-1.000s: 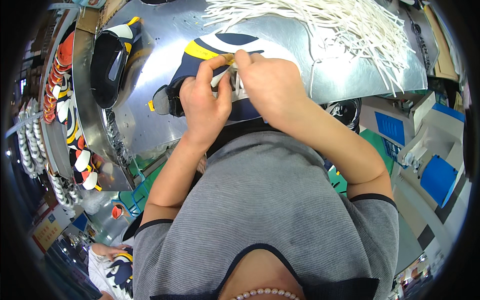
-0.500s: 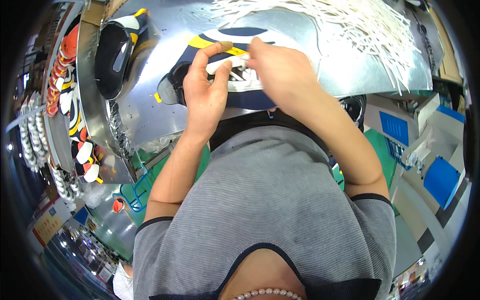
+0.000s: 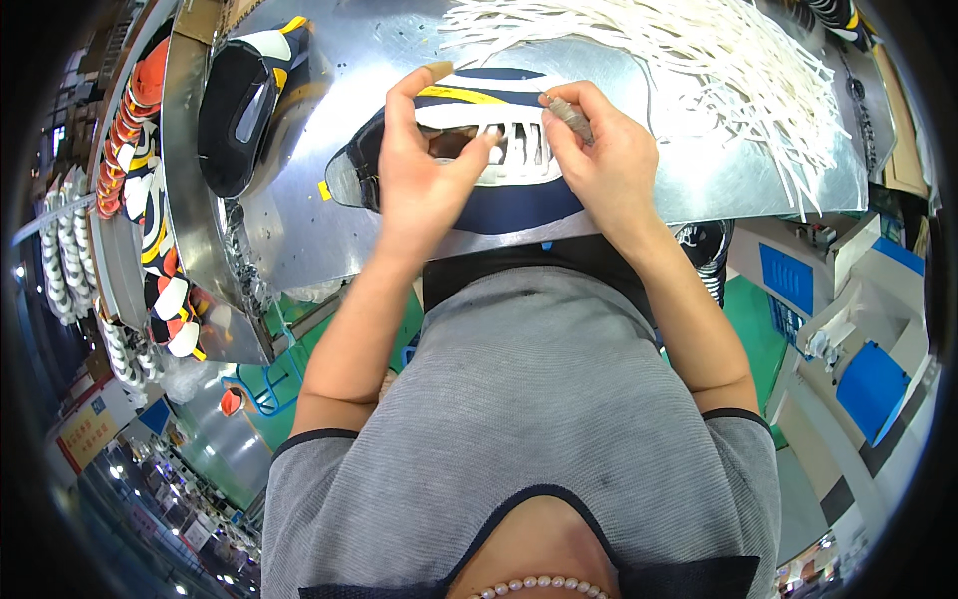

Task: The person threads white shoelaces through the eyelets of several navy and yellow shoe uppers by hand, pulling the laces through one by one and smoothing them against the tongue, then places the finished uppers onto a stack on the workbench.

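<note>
A navy, white and yellow shoe upper lies on the metal table, its opening toward the left and white laces crossing its middle. My left hand spreads over the opening. Its index finger, with a tan cover on the tip, reaches the far side, while the thumb touches the lace area; the other fingers are partly hidden. My right hand pinches the wrapped grey-brown handle of a thin-pointed awl-like tool at the right end of the laces. The tool's fine tip is hard to make out.
A large heap of loose white laces covers the table's far right. Another shoe upper, mostly black, stands at the left. Beyond the table's left edge are stacked orange pieces and more uppers.
My right hand has moved right and lower, and the tool in it now shows clearly. My left thumb and index finger have spread apart, the thumb moving right onto the lace area.
</note>
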`<state>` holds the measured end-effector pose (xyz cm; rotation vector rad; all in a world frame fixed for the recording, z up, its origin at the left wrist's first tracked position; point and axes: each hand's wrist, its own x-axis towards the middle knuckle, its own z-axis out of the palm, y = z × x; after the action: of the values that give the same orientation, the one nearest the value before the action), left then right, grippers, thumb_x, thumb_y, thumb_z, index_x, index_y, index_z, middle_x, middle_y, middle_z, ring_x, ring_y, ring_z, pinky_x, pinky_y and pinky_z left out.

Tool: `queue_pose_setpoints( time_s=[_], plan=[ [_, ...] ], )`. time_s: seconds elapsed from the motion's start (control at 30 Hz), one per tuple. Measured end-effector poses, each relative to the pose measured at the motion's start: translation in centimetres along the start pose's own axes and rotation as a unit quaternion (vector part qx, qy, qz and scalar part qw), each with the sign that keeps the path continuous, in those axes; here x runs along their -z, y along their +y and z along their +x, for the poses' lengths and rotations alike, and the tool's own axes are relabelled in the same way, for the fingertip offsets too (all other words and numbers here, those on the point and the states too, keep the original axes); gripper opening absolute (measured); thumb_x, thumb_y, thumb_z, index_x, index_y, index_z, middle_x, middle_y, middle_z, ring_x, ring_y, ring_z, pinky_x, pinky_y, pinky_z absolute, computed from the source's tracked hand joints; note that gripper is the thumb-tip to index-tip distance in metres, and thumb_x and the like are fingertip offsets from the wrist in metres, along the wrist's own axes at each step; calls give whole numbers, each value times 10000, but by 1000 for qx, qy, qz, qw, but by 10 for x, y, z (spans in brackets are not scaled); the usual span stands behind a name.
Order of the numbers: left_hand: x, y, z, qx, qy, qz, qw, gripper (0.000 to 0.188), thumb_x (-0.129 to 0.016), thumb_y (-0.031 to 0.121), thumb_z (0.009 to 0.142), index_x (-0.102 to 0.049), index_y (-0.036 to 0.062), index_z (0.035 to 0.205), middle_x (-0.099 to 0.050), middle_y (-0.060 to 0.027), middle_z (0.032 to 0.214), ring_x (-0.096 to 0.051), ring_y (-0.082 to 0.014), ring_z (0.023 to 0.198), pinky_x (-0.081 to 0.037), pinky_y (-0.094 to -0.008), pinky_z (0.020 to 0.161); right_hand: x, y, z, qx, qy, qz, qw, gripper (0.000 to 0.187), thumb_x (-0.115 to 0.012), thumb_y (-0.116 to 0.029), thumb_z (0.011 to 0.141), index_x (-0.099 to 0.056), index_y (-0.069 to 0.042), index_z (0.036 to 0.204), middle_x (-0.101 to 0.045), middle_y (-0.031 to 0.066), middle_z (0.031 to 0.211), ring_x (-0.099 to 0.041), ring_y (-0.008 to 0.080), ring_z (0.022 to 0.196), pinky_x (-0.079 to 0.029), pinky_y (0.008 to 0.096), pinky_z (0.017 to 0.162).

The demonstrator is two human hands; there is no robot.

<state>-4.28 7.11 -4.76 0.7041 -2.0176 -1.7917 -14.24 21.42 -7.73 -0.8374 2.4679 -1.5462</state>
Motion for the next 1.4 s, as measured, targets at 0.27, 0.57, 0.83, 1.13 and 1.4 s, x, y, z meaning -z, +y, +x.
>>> queue_pose_setpoints(
  time_s=[0.27, 0.57, 0.83, 1.13, 1.4],
  plan=[
    [29, 21, 9, 115, -93, -91, 985, 594, -749, -48, 819, -464, 12, 1337, -655, -116, 1095, -648, -154, 976, -541, -288, 877, 5, -3, 6, 200, -50, 46, 978, 308, -757, -36, 734, -706, -152, 1015, -628, 13, 733, -611, 179, 589, -457, 282, 516],
    [22, 26, 13, 169, -116, -55, 977, 428, -656, 144, 971, -486, 14, 1342, -689, -128, 1029, -652, -135, 861, -532, -267, 801, 4, -8, 8, 208, -37, 74, 975, 225, -744, -36, 708, -714, -123, 914, -600, 19, 677, -581, 198, 537, -444, 306, 486],
    [12, 11, 32, 86, -98, 23, 991, 450, -588, 215, 1006, -423, -8, 1361, -697, -158, 996, -672, -204, 904, -530, -326, 844, 13, -30, -25, 189, -118, 103, 969, 201, -747, -52, 810, -726, -74, 1009, -638, 49, 734, -597, 196, 577, -464, 295, 514],
    [36, 24, -27, -179, -98, 351, 914, 387, -728, 96, 871, -561, 17, 1211, -690, -209, 994, -682, -358, 884, -531, -408, 778, 31, -15, -31, -168, -176, 128, 962, 242, -766, -192, 858, -739, -2, 1005, -704, 65, 747, -639, 83, 666, -494, 253, 608],
    [35, 23, -22, -114, -105, 312, 937, 222, -671, 105, 911, -617, 9, 1104, -672, -203, 876, -664, -384, 805, -517, -432, 702, 6, -32, -17, -145, -84, 261, 951, 165, -764, -160, 879, -706, -8, 900, -613, -41, 684, -486, 19, 613, -394, 215, 541]
  ],
)
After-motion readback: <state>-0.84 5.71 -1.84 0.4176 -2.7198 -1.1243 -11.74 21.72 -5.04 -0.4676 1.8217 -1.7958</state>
